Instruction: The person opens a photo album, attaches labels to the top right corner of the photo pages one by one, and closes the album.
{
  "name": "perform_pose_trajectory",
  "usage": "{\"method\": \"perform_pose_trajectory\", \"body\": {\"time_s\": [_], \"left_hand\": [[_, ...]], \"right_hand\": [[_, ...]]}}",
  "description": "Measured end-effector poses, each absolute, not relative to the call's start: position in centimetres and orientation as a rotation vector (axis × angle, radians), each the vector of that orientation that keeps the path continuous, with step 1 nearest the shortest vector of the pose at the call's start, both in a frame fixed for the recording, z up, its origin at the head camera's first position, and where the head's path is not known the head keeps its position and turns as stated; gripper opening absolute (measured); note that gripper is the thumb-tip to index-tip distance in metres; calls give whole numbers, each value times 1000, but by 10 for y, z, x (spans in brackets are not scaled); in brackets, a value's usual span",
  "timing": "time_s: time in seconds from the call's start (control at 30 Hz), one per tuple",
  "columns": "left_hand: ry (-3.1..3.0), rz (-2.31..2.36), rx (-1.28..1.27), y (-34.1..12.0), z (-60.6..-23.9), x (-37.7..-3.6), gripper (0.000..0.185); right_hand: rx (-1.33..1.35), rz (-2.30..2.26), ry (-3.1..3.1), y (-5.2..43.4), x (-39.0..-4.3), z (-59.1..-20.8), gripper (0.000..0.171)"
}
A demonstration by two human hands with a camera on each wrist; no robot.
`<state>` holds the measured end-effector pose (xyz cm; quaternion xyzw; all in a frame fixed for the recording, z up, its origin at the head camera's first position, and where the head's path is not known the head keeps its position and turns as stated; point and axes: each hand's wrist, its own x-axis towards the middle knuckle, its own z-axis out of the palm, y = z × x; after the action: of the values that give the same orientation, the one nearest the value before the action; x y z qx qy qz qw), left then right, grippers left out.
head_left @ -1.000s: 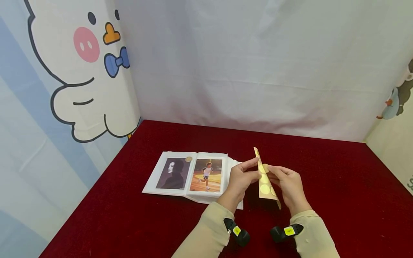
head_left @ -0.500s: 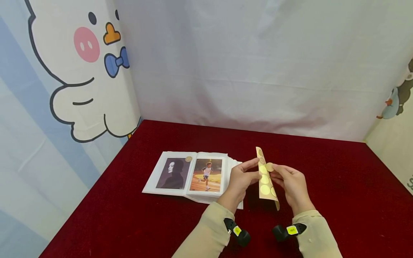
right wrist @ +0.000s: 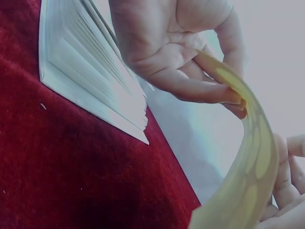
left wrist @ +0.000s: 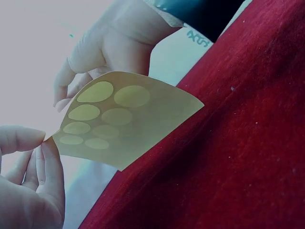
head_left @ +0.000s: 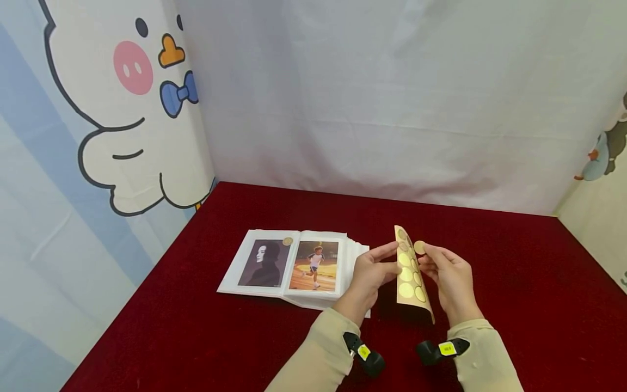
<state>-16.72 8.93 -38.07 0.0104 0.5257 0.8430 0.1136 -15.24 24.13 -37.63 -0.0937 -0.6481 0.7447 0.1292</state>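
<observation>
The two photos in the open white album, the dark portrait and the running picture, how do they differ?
The black-and-white portrait photo sits on the left page of the open white photo album; the colour photo of a runner sits on the right page. The portrait is dark grey and shows head and shoulders; the runner photo is orange-toned and shows a whole small figure. Both lie flat and upright-format, side by side on the red tablecloth.

Both arms wear long beige sleeves [head_left: 318, 354] that fit close down to the wrists. A small black device with a bright yellow tag is strapped at each wrist [head_left: 363, 354], the other [head_left: 443, 350] matching it. The left hand [head_left: 367, 277] and right hand [head_left: 453, 280] are bare.
</observation>
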Motion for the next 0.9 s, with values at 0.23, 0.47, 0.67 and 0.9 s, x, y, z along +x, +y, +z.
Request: {"method": "perform_pose_trajectory", "body": {"time_s": [0.23,0.47,0.67,0.9], "left_hand": [[1549,2423,10,92,-384,-166,45],[1605,2381,12,93,-391,-166,45],[1767,2310,-85,91,-394,-165,47],[1979,2189,-127,89,-396,-162,51]], "right_hand": [[-302,2210,-1823,236,-147,-365,8],[-306,2183,-1844,259,-171,-403,36],[-340,2173,-1843,262,-175,-408,37],[-408,2162,-1914,235,-149,-369,9]]}}
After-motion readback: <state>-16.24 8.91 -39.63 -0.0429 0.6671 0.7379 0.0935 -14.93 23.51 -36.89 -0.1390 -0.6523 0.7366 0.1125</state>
